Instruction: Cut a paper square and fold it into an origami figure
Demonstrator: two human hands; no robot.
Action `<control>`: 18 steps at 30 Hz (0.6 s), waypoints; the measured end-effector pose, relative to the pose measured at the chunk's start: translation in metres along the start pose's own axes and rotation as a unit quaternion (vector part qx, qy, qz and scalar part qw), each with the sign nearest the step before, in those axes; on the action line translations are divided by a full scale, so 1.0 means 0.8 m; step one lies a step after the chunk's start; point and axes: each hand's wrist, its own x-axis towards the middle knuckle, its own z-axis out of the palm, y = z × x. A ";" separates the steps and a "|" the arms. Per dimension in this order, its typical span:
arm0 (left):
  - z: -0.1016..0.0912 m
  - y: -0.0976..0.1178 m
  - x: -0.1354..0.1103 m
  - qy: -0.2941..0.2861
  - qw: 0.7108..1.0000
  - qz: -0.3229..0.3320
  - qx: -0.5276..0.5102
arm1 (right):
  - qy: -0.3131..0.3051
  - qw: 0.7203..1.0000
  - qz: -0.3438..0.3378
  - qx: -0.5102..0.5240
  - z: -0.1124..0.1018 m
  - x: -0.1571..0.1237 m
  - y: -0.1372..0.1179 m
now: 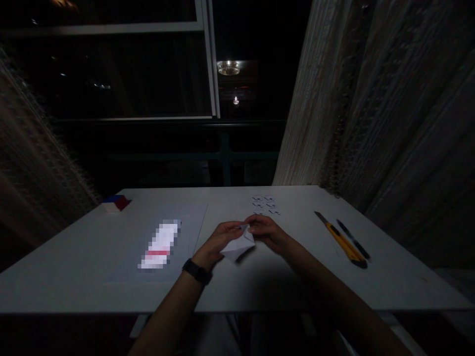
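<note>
Over the middle of the white table (92,291), a small folded piece of white paper (237,247) is held up between both hands. My left hand (221,238), with a dark band at the wrist, grips its left side, thumb on top. Fingers of my right hand (269,232) pinch the upper right corner, where a folded flap shows. The fingertips of both hands meet near the paper's top edge, and the paper's underside is hidden. Just beyond the hands lie several small white pieces with dark marks (264,204), set out in rows.
A yellow utility knife (343,242) lies on the right with its blade out, a dark pen (353,240) beside it. On the left are a large pale sheet (195,227) with a bright pixelated screen (161,244) on it, and a colored cube (116,203). Curtains flank the table.
</note>
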 end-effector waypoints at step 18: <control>0.005 0.002 -0.002 0.025 1.000 0.004 -0.005 | -0.010 1.000 -0.004 0.002 0.002 0.001 0.006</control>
